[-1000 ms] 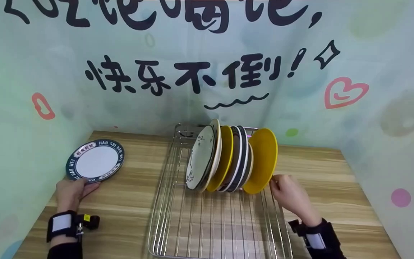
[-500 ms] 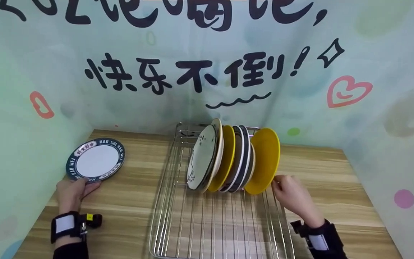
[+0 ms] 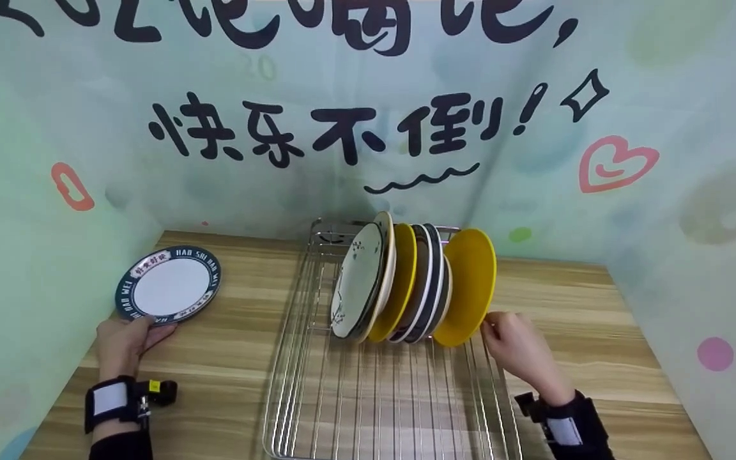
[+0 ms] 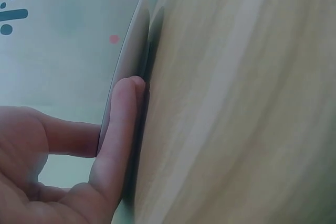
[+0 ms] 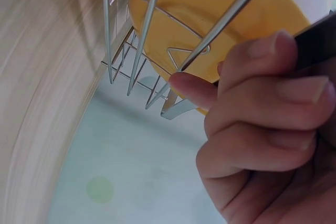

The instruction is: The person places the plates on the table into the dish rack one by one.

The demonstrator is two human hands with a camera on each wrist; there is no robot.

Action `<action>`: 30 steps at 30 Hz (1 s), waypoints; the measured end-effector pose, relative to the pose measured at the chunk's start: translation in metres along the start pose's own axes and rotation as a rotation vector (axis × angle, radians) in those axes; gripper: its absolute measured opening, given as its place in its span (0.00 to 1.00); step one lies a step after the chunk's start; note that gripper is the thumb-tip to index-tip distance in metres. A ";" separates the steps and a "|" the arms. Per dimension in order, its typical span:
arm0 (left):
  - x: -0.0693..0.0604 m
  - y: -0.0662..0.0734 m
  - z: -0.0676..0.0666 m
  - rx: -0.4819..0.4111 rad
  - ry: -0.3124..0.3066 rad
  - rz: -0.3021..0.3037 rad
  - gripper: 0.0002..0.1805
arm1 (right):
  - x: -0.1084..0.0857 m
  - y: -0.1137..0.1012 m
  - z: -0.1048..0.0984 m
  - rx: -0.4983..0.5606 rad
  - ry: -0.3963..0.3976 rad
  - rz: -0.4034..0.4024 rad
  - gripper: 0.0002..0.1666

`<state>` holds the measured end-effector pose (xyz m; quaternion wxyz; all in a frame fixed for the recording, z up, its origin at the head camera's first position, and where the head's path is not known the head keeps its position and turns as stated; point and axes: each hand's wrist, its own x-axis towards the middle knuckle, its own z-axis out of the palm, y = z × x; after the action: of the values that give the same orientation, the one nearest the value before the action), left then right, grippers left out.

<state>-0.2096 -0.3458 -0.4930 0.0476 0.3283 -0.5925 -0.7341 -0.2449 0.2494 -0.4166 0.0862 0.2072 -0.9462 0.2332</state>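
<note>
My left hand point(image 3: 126, 342) pinches the near edge of a round plate point(image 3: 173, 287) with a white centre and a dark blue lettered rim. This plate is tilted low over the table at the left; its underside point(image 4: 135, 45) shows in the left wrist view, close to the wood. At the right side of a wire dish rack point(image 3: 368, 409), my right hand point(image 3: 521, 348) grips the side rail, fingers curled, with one fingertip against a wire. Beside it a yellow plate point(image 3: 468, 287) leans in the rack. Part of the right hand's grip is hidden.
Several plates stand on edge in the rack: a white one with a branch pattern point(image 3: 355, 281), another yellow plate point(image 3: 400, 287) and dark-and-white ones point(image 3: 432, 281). The wooden table point(image 3: 234, 377) meets printed cloth walls point(image 3: 266, 204) at the back and both sides.
The view shifts slightly. Both hands, the plate in the left hand and the plates in the rack keep their places.
</note>
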 end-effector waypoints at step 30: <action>0.000 -0.007 0.006 0.026 0.000 0.037 0.41 | 0.000 0.013 0.007 0.020 0.020 -0.051 0.23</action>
<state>-0.2110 -0.3384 -0.4989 0.0571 0.3179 -0.6081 -0.7252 -0.2505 0.2562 -0.4285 0.0995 0.2296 -0.9373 0.2426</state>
